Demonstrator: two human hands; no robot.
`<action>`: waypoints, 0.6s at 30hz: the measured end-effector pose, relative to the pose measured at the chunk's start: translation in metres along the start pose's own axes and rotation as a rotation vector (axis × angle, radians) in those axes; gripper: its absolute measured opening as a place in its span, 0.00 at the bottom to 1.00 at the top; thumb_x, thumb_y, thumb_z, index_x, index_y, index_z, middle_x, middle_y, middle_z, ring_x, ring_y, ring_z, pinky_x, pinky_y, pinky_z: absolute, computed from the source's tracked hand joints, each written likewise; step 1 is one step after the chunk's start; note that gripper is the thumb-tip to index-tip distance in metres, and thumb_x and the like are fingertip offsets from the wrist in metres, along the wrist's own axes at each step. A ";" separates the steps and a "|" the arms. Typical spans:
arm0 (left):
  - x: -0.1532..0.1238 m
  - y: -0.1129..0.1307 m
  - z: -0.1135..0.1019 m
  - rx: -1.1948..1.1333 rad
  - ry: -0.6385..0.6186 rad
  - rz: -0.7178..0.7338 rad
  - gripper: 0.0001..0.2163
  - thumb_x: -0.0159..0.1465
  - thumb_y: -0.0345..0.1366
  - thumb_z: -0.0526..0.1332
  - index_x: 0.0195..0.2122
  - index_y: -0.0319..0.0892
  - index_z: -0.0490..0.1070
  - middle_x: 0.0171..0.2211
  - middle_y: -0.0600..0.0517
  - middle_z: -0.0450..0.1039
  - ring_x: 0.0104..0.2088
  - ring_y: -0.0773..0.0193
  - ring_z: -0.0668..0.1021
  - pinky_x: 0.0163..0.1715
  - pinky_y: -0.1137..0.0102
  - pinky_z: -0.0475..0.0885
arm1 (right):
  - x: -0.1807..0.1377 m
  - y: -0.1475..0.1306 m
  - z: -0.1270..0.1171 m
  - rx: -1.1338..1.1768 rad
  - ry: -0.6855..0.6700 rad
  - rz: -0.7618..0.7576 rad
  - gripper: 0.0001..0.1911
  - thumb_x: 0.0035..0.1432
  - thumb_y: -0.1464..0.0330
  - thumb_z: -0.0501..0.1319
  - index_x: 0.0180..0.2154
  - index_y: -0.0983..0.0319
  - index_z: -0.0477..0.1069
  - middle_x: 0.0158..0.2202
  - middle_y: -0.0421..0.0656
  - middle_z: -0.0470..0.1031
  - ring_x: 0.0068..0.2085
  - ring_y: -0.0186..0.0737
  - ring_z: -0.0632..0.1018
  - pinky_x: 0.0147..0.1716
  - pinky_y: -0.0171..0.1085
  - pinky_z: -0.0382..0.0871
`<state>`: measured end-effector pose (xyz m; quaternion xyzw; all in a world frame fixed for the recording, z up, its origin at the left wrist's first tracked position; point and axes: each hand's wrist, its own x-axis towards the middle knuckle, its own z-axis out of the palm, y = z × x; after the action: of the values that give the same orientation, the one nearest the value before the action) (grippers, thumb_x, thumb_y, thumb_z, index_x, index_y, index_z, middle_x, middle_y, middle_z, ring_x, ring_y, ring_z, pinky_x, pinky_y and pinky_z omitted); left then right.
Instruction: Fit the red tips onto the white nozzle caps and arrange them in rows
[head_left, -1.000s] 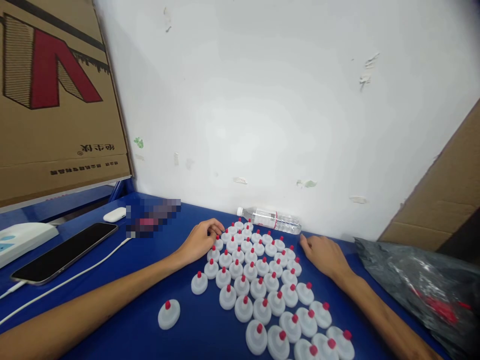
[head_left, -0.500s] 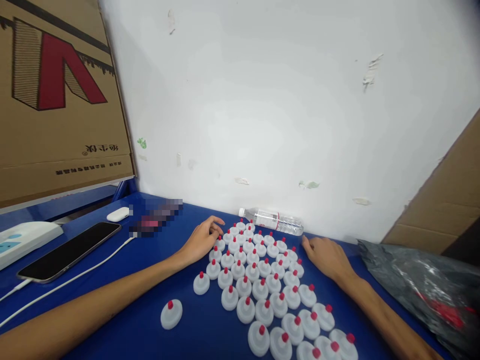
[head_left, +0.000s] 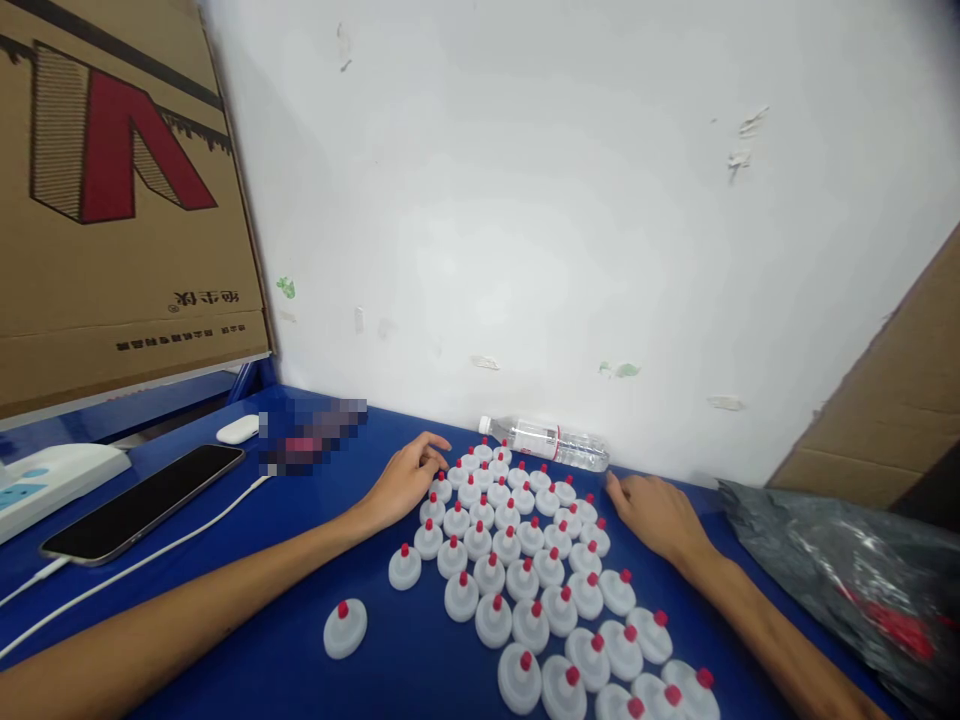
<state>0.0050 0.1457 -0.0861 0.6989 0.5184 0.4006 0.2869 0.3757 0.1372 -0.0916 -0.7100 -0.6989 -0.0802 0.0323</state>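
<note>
Many white dome-shaped plastic caps with red tips (head_left: 523, 578) stand in a loose cluster on the blue table (head_left: 285, 560). Beside the cluster's far left edge rests my left hand (head_left: 411, 478), its fingers loosely bent and apart, holding nothing visible. My right hand (head_left: 652, 510) lies on the table to the right of the caps, thumb pointing forward; its other fingers are curled away and mostly hidden. One white cap with a red tip (head_left: 346, 630) sits apart near my left forearm. A clear plastic bottle (head_left: 544, 440) lies on its side between the hands, against the wall.
At left are a phone (head_left: 142, 505) with a white cable, a white power strip (head_left: 64, 485) and a small white case (head_left: 238, 429). A large cardboard box (head_left: 135, 270) stands behind them. On the right lies a grey plastic bag (head_left: 832, 560) with something red inside.
Both hands and the caps stay where they were. The whole view has shifted very slightly.
</note>
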 end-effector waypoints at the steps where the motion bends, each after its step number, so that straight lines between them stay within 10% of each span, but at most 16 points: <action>1: 0.000 0.001 0.000 0.001 -0.001 -0.002 0.14 0.61 0.34 0.53 0.46 0.43 0.70 0.35 0.51 0.79 0.37 0.60 0.80 0.39 0.68 0.73 | 0.000 0.000 0.000 -0.001 -0.001 0.001 0.33 0.74 0.57 0.41 0.30 0.62 0.79 0.35 0.53 0.83 0.39 0.53 0.83 0.35 0.41 0.68; 18: 0.004 0.001 0.000 0.008 0.034 0.007 0.14 0.60 0.35 0.53 0.46 0.43 0.70 0.35 0.52 0.79 0.37 0.60 0.80 0.40 0.66 0.72 | -0.005 0.000 -0.011 0.010 0.014 -0.006 0.33 0.74 0.59 0.41 0.31 0.64 0.79 0.35 0.55 0.82 0.39 0.54 0.83 0.36 0.42 0.69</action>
<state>0.0066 0.1493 -0.0841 0.6949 0.5224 0.4114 0.2738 0.3747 0.1307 -0.0814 -0.7070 -0.7012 -0.0821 0.0405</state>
